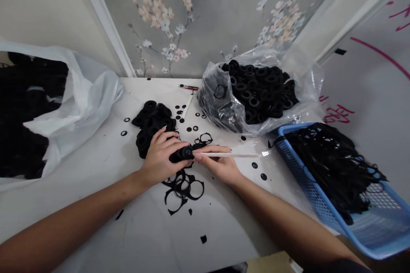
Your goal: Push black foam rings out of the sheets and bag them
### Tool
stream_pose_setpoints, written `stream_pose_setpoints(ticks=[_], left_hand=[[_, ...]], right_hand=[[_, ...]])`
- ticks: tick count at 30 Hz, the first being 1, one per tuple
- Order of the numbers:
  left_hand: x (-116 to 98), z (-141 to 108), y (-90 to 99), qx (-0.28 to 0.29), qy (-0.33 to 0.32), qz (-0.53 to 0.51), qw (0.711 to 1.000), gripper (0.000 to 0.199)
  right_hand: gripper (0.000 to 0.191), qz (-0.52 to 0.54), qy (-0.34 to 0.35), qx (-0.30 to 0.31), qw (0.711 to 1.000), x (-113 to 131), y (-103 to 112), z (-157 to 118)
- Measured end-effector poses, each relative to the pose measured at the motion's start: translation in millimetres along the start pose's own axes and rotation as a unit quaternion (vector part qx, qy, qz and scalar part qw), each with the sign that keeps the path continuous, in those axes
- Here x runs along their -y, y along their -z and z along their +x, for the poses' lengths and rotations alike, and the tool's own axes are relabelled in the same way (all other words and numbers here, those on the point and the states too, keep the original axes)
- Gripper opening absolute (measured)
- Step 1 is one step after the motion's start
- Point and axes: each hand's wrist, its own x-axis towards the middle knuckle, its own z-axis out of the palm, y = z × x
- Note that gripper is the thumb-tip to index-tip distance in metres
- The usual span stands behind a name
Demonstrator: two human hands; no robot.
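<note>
My left hand (162, 155) is closed around a black rubber ring (186, 152) near the middle of the table. Between the thumb and fingers of my right hand (221, 163) is a thin white stick (237, 155), its near tip at the ring and its other end pointing right. Directly behind my left hand lies a pile of black rings (152, 123). Thin black ring-shaped scraps (184, 190) lie on the table in front of my hands.
A white bag (86, 94) with black pieces stands at the left. Behind, to the right, a clear plastic bag (307, 81) holds many black rings. A blue basket (323, 217) with black scraps is at the right. Small discs dot the white table (128, 230).
</note>
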Motion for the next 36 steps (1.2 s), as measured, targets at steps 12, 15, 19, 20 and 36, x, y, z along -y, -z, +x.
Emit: stream_pose_setpoints(ticks=[12,15,19,20,36], left_hand=[[1.6,-1.3,-1.9,-0.004,-0.018,0.014,1.0,0.028],[1.9,-2.0,-2.3,-0.011,-0.033,0.014,0.999,0.028],[0.6,-0.9,-2.3,0.002,-0.018,0.001,1.0,0.028],[0.4,-0.4,-2.3,0.006,-0.012,0.0,1.0,0.028],[1.9,-0.2,-5.8,-0.035,-0.051,0.008,0.998,0.022]], right_hand=[[0.014,0.007,-0.003,-0.002,1.0,-1.4,2.6,0.4],[0.013,0.009,-0.01,-0.002,1.0,-1.3,3.4,0.9],[0.015,-0.002,-0.021,0.006,1.0,-2.4,5.1,1.7],[0.014,-0.007,-0.016,0.009,1.0,-2.8,5.4,1.6],[0.015,-0.343,0.364,0.028,0.865,-3.9,4.4,2.1]])
